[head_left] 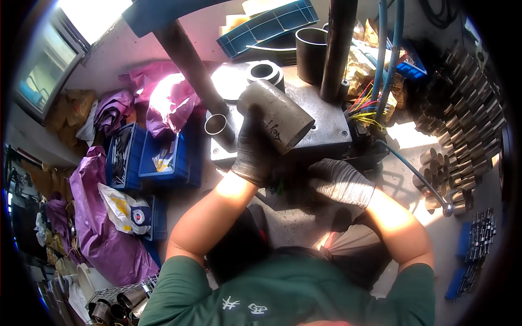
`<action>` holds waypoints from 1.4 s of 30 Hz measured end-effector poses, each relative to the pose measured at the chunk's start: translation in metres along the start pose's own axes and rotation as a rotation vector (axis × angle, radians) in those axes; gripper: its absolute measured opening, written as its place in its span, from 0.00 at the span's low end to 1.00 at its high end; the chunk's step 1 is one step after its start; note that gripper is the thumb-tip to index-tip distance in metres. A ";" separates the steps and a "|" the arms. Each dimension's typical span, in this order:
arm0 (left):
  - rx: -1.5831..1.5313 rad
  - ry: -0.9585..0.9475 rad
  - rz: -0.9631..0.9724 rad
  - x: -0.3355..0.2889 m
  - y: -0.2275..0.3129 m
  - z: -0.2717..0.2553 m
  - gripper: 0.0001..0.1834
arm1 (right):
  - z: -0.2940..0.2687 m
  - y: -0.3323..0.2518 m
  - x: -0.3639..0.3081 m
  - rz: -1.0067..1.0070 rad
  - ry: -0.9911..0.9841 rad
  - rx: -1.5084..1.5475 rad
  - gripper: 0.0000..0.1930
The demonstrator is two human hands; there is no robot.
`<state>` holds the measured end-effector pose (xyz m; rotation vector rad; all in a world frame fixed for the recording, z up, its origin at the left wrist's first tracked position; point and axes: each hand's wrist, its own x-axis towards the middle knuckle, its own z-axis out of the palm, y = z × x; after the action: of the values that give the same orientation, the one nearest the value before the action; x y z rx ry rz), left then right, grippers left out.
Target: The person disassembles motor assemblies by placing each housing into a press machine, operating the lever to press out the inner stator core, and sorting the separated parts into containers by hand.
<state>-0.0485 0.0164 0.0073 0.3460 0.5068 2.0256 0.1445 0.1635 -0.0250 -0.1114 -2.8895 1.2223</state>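
Observation:
My left hand (256, 148), in a dark work glove, is closed round a grey metal tube (280, 115) with marker writing on its side. The tube tilts above the machine's metal bed (323, 136), its open end toward the lower right. My right hand (342, 182), in a greyish glove, is at the bed's near edge, right of my left hand. Its fingertips fade into dark shadow, so their grip is unclear. A narrower tube (217, 126) stands at the bed's left edge. Behind the held tube sits a thick ring-shaped part (265, 71).
Two posts (187, 65) rise from the bed, with a wide dark pipe (311, 60) behind. A ball-ended lever (447, 208) sticks out right. Many metal tubes (462, 130) are stacked at right. Blue bins (157, 174) and purple sheeting (89, 201) lie left. Hoses (383, 60) hang at the back.

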 end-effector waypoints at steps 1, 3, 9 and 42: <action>0.018 0.009 -0.012 -0.005 -0.006 -0.005 0.53 | 0.002 -0.002 -0.002 -0.004 -0.020 0.009 0.20; -0.187 0.119 -0.096 -0.012 -0.014 -0.012 0.55 | 0.007 -0.007 -0.002 0.076 0.142 0.443 0.20; -0.288 0.155 -0.151 -0.015 -0.012 -0.023 0.55 | 0.010 -0.020 0.020 0.285 0.193 1.092 0.17; 1.296 -0.134 0.554 -0.045 -0.036 -0.022 0.58 | -0.016 -0.040 -0.024 0.095 0.648 0.574 0.24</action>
<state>-0.0096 -0.0118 -0.0309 1.5016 1.7520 1.8613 0.1666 0.1453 0.0157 -0.5260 -1.9402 1.6022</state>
